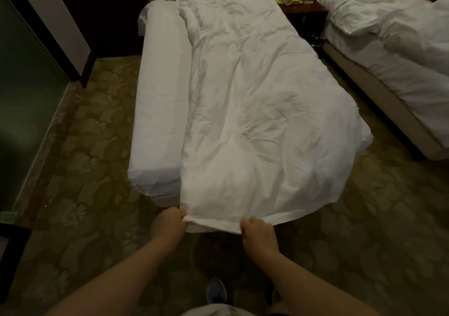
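A crumpled white duvet (255, 102) lies lengthwise over a single bed (160, 97) covered with a white fitted sheet, shifted toward the bed's right side and hanging over its foot. My left hand (170, 226) grips the duvet's near hem at its left corner. My right hand (258, 236) grips the same hem a short way to the right. The hem between my hands is lifted off the floor. The left strip of the mattress is uncovered.
A second bed (398, 55) with rumpled white bedding stands at the right. A dark nightstand (303, 12) with yellow items sits between the beds. Patterned carpet (92, 165) surrounds the bed. A frosted glass panel (21, 85) is at the left. My shoe (216, 291) shows below.
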Action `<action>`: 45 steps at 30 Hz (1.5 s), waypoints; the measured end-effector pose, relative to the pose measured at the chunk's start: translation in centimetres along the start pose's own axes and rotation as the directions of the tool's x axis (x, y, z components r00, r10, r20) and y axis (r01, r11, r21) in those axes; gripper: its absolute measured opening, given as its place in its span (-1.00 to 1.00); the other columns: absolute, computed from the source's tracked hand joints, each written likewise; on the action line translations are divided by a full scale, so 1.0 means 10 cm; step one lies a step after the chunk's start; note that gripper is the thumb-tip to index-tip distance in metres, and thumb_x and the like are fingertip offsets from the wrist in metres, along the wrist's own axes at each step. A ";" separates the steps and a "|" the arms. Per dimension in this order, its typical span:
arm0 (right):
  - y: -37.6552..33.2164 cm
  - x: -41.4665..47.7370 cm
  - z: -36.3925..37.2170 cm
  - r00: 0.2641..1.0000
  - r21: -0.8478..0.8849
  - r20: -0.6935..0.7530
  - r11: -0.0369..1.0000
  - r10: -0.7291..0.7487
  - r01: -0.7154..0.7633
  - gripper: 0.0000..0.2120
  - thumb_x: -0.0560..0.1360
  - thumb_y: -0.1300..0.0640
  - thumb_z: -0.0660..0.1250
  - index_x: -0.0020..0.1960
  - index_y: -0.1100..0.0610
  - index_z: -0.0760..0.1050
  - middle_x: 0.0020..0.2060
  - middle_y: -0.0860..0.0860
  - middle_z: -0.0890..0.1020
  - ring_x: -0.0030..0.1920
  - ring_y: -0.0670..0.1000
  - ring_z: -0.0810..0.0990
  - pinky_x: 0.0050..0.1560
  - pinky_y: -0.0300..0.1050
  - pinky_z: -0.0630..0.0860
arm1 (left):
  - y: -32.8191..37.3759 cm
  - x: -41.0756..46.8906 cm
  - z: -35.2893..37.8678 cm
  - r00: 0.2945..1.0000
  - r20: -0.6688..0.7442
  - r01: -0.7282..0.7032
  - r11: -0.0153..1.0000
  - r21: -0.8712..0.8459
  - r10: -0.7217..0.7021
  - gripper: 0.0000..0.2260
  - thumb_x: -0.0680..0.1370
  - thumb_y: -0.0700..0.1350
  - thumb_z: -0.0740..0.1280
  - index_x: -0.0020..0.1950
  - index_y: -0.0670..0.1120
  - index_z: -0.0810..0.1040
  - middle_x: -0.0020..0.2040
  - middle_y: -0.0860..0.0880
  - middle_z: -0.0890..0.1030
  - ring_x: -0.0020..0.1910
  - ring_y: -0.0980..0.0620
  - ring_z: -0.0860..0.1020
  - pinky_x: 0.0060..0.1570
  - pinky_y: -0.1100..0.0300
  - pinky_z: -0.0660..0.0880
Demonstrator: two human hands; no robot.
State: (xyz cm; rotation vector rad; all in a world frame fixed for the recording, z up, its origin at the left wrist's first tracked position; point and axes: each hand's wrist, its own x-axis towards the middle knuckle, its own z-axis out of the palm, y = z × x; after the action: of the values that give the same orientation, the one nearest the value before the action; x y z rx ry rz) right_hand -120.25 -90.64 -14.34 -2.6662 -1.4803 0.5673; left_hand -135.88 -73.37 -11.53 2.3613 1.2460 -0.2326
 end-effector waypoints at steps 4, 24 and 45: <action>0.01 -0.04 0.02 0.681 -0.037 0.731 0.999 0.043 -0.022 -0.71 0.58 0.21 0.16 0.28 0.17 0.43 0.15 0.14 0.47 0.15 0.13 0.47 0.25 0.03 0.39 | -0.21 -0.06 0.00 0.877 0.426 0.071 0.936 0.345 -0.223 -0.64 0.51 0.16 0.31 0.08 -0.10 0.58 -0.02 -0.04 0.57 0.05 -0.01 0.57 -0.03 0.17 0.46; -0.17 1.57 -1.49 1.000 -0.162 0.011 0.986 -0.023 0.024 -0.73 0.54 0.14 0.15 0.20 0.06 0.49 0.17 0.07 0.57 0.21 0.13 0.50 0.23 -0.03 0.29 | 0.64 1.15 -1.07 0.992 0.114 0.026 0.974 0.224 -0.053 -0.73 0.57 0.00 0.18 0.13 -0.09 0.57 0.10 -0.09 0.58 0.06 -0.09 0.56 0.02 0.08 0.50; -3.32 4.40 -2.87 0.893 -0.191 -0.363 0.960 -0.264 0.206 -0.66 0.55 0.11 0.12 0.30 0.03 0.43 0.17 0.02 0.58 0.19 0.11 0.48 0.23 0.01 0.26 | -1.37 2.98 -3.73 0.884 -0.461 -0.008 0.987 0.160 0.082 -0.82 0.59 -0.07 0.13 0.05 -0.04 0.50 -0.04 -0.01 0.55 -0.08 -0.02 0.49 -0.12 0.12 0.47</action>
State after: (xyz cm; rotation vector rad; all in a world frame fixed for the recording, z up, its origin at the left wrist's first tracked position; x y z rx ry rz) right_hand -116.66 -32.11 6.38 -2.4451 -1.7334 -0.0881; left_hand -132.20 -27.21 6.46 2.6765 1.4209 0.2884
